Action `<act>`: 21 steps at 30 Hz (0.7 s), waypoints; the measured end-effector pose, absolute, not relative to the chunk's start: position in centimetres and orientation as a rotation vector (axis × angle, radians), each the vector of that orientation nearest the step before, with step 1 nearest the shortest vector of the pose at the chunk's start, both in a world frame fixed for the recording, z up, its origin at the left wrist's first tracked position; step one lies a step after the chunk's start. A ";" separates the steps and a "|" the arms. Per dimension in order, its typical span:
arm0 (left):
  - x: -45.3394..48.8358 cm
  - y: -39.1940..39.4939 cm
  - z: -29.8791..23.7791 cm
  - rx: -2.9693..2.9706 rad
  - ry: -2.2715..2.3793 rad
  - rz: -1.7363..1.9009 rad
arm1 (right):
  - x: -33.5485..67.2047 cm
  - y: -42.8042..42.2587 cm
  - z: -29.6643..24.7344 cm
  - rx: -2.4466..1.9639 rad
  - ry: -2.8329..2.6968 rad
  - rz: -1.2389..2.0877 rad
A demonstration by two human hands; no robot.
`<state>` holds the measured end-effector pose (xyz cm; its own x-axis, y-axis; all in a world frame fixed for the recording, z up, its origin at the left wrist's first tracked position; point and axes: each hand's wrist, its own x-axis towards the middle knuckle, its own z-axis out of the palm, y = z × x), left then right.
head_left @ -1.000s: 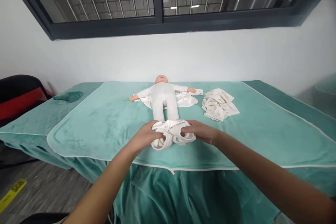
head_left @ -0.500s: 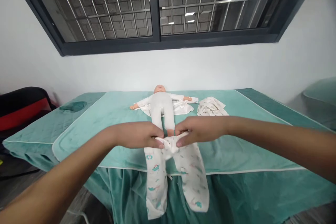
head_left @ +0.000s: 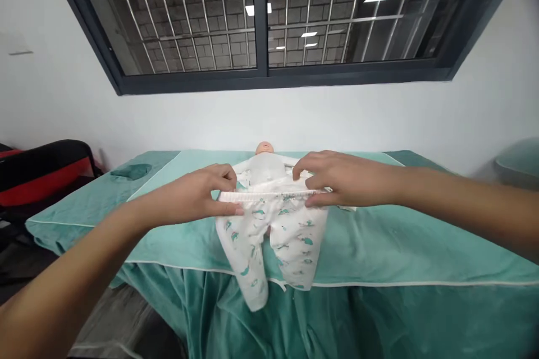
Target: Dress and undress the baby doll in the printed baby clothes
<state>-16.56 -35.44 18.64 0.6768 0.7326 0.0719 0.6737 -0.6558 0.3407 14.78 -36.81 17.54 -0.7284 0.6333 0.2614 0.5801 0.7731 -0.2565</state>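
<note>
- The left hand's [head_left: 197, 199] fingers [head_left: 223, 171] and thumb pinch one end of the ribbed waistband, and the right hand [head_left: 343, 179] pinches the other end.
- The white cotton baby trousers with teal prints [head_left: 273, 230] hang between the hands, with the waistband stretched level, left to right.
- Their long axis is vertical: the legs point down, in front of the teal plush table cover [head_left: 379, 247].
- A pale baby doll in white [head_left: 265, 162] lies behind, partly hidden.

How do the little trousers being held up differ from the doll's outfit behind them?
The trousers are white with small teal prints; the doll wears plain white. The trousers hang in the air, waistband stretched between the left hand and right hand; the doll lies on its back on the table. Both are baby-sized and mostly white.
</note>
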 end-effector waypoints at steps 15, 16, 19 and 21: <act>-13.5 -36.4 8.7 1.843 1.140 1.300 | 3.5 -35.4 17.2 -0.580 -1.494 1.287; -13.5 -36.3 7.6 1.808 1.181 1.245 | 3.4 -34.8 16.8 -0.581 -1.470 1.276; -13.9 -35.4 4.9 1.604 1.296 1.300 | 3.9 -32.5 14.6 -0.723 -1.482 1.285; -14.4 -34.1 3.6 1.337 1.334 1.480 | 4.6 -30.5 12.4 -0.867 -1.528 1.325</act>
